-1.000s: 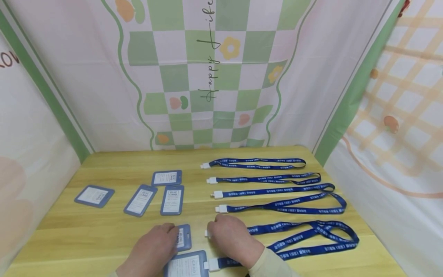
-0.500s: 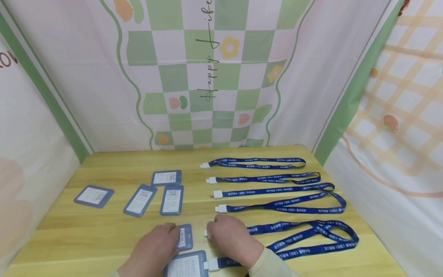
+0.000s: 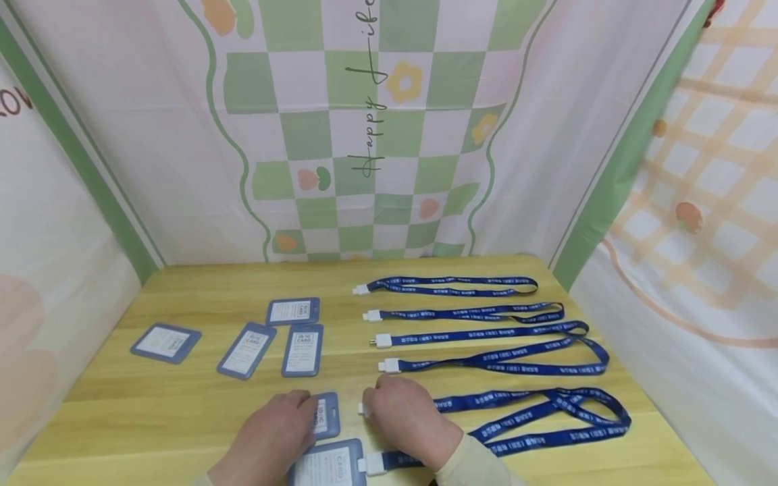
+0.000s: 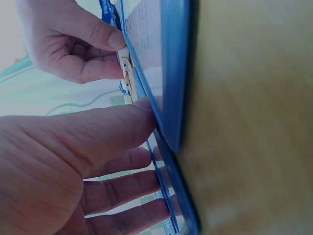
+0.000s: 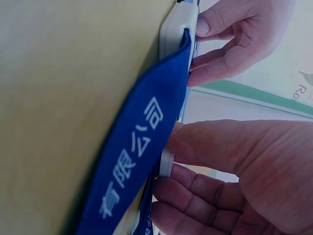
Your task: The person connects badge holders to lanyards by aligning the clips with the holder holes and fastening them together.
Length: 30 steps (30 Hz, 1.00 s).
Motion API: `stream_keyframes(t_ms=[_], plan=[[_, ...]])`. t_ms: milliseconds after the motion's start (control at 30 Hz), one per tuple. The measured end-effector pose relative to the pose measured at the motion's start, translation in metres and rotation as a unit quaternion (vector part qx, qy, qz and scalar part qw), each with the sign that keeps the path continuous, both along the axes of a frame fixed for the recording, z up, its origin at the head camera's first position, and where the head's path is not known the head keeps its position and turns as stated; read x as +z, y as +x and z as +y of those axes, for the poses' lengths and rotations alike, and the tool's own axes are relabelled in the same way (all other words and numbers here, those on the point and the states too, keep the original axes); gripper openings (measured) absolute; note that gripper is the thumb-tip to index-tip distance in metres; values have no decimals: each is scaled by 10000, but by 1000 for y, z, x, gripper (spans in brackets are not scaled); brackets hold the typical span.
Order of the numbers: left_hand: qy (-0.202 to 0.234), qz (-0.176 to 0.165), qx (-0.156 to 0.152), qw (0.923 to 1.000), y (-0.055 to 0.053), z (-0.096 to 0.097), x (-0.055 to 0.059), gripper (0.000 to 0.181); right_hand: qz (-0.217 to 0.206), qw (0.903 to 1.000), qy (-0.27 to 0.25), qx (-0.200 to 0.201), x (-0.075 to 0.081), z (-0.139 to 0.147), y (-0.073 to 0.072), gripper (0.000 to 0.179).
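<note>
My left hand (image 3: 267, 439) holds a blue-framed ID badge holder (image 3: 326, 415) on the table, thumb at one long edge and fingers at the other, its slotted end pointing right. My right hand (image 3: 407, 418) pinches the white plastic clip (image 5: 167, 163) of a navy lanyard (image 3: 480, 399); only the clip's tip shows in the head view. A small gap separates the tip from the slot. Nearer the front edge lies another badge holder (image 3: 328, 464), joined by a white clip (image 3: 373, 464) to a second navy lanyard (image 3: 541, 437). The right forearm covers part of that strap.
Several loose badge holders lie at the left and middle, among them one (image 3: 165, 343) far left and one (image 3: 302, 350) near the centre. Several navy lanyards, such as this one (image 3: 486, 335), stretch across the right, clips leftward. Printed curtains (image 3: 389, 135) enclose the wooden table (image 3: 152, 418).
The badge holder under my left hand has slid very slightly right, toward the clip. Both hands stay nearly where they were; the other things lie unchanged.
</note>
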<state>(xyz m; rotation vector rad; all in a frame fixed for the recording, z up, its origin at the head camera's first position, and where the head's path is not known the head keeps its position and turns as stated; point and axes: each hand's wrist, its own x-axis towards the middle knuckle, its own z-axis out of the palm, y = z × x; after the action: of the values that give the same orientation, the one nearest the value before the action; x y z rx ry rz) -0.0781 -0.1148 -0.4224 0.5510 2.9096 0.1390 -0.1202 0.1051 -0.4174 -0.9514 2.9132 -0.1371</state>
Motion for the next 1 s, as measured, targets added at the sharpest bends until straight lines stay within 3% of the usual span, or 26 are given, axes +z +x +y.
stream_keyframes(t_ms=[200,433,1000], plan=[[47,8,10,10000,0,0,0,55,-1,10000,9,17,1,0,0,10],[98,-49,81,9999,0,2,1,53,444,9989,-63,167,-2,0,2,8],[48,145,9,9999,-2,8,-1,53,426,9990,-65,107,-2,0,2,7]])
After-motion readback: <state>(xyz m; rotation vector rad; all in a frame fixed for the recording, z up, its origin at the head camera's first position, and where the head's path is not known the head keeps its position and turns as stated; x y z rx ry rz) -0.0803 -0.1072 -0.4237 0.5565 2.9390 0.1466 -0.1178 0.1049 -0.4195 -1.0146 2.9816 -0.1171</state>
